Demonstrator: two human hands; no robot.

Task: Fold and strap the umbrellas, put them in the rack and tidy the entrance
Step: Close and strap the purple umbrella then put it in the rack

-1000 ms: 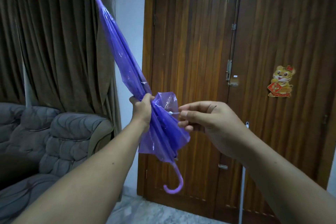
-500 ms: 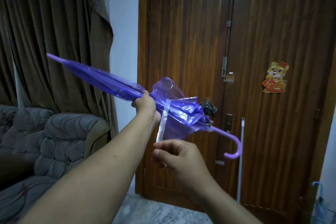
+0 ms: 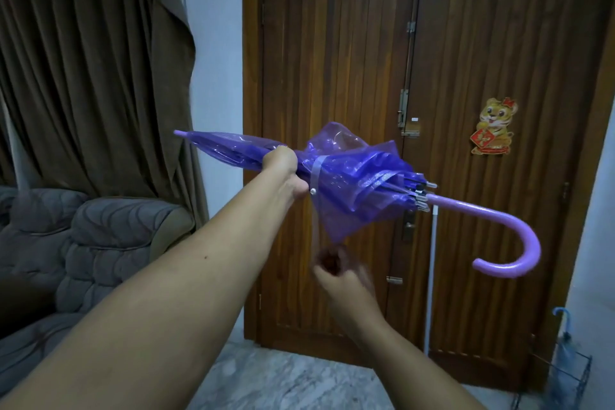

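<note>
The left hand (image 3: 283, 165) has its grip clenched around the closed purple umbrella (image 3: 349, 176), fingers wrapped over the folded canopy roughly midway along its length. The umbrella lies almost level in the air, tilted slightly down toward the handle end. Out past the grip to the left, the pointed tip (image 3: 179, 133) sticks toward the brown curtain (image 3: 83, 70). On the other side of the grip, the clear purple plastic bunches loosely, and the curved lilac handle (image 3: 506, 243) hooks downward at the far right, in front of the wooden door (image 3: 332, 60).

Just beside the left grip, on the handle side, a pale strap (image 3: 315, 173) crosses the canopy, with a small round snap (image 3: 313, 191) at its lower part. The strap tail runs straight down below the umbrella to the right hand (image 3: 342, 280). That hand sits directly beneath the left grip and is blurred; its fingers look curled about the strap end, though the exact pinch cannot be made out.

Well below and to the right of both hands, a wire rack (image 3: 565, 379) stands on the marble floor (image 3: 283, 376) by the door, holding a blue umbrella (image 3: 564, 343) upright. A tiger sticker (image 3: 494, 126) is on the right door leaf. A grey sofa (image 3: 83, 243) sits under the left forearm.
</note>
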